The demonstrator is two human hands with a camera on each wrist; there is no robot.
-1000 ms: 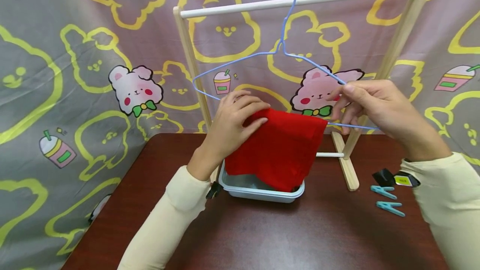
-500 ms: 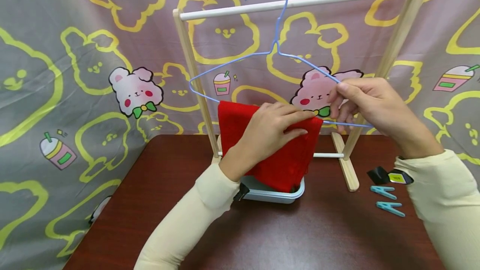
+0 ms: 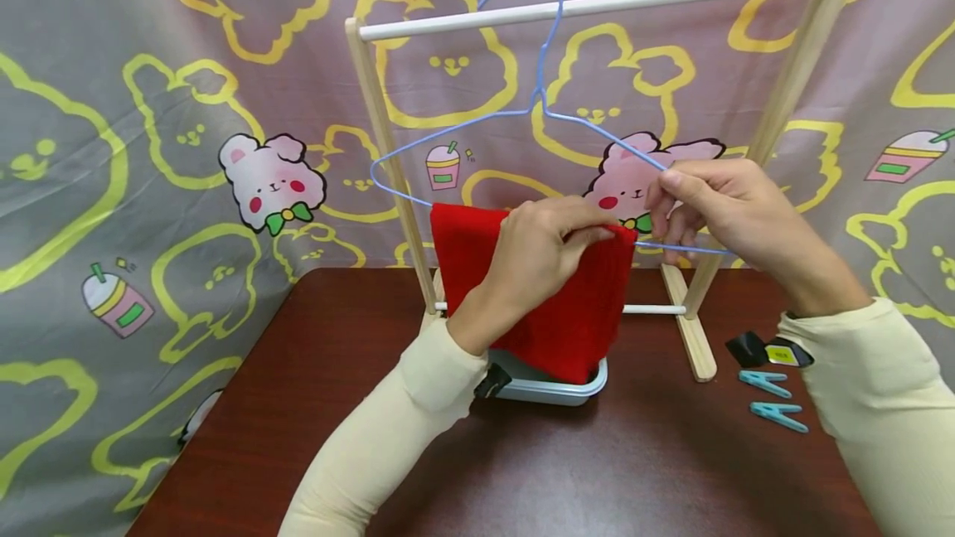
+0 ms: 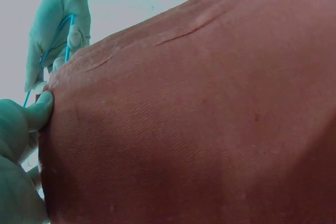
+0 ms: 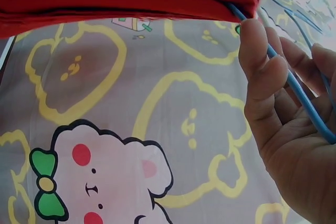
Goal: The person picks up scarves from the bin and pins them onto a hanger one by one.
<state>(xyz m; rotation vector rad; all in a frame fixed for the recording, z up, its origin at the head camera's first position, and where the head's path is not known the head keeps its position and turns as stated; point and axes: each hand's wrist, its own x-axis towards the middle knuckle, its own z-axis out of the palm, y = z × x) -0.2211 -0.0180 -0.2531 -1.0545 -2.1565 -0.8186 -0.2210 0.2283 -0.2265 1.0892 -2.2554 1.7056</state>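
A red cloth (image 3: 470, 247) hangs folded over the bottom bar of a blue wire hanger (image 3: 515, 113). My left hand (image 3: 537, 251) pinches the cloth's upper edge near its right corner; in the left wrist view the thumb (image 4: 39, 111) lies on that edge. With my right hand (image 3: 716, 201) I grip the hanger's right end, thumb and index finger on the sloping shoulder wire. The right wrist view shows the bottom wire (image 5: 294, 81) running across the curled fingers, with layered cloth edges beside the fingertips. The hanger's hook overlaps the rack's top rod in the head view.
A wooden rack with a white top rod (image 3: 671, 0) stands behind the hanger. Below the cloth sits a pale blue tub (image 3: 552, 392), partly hidden. Two light blue clothespins (image 3: 778, 415) lie on the dark table (image 3: 634, 471) at right. A patterned curtain (image 3: 186, 189) backs everything.
My left hand has moved right along the cloth's top edge, from its left corner to near the right one. Hanger and right hand have shifted slightly left, and the hook has dropped a little.
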